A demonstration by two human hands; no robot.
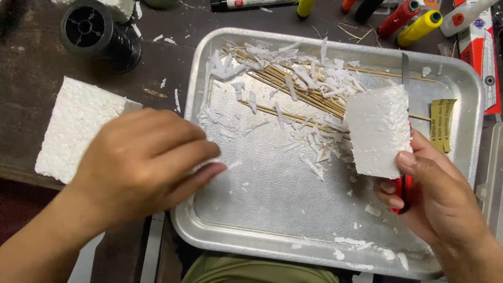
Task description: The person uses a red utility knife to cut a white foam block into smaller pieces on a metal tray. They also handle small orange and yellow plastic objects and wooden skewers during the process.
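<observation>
My right hand [437, 202] holds a white foam block [378, 131] upright over the right side of a metal tray [461, 78], together with a red-handled utility knife [405, 73] whose blade sticks up behind the block. My left hand [141, 165] lies palm down over the tray's left rim, fingers together, touching small foam shavings [225, 167]; whether it pinches any I cannot tell. A bundle of thin bamboo skewers [293, 86] lies across the tray's far half under foam shavings.
A larger white foam slab [73, 126] lies on the dark table left of the tray. A black wire spool [99, 34] stands at the far left. Thread spools [419, 27], markers and a red-and-white box [479, 47] line the far edge. A folded sandpaper piece [443, 123] rests in the tray.
</observation>
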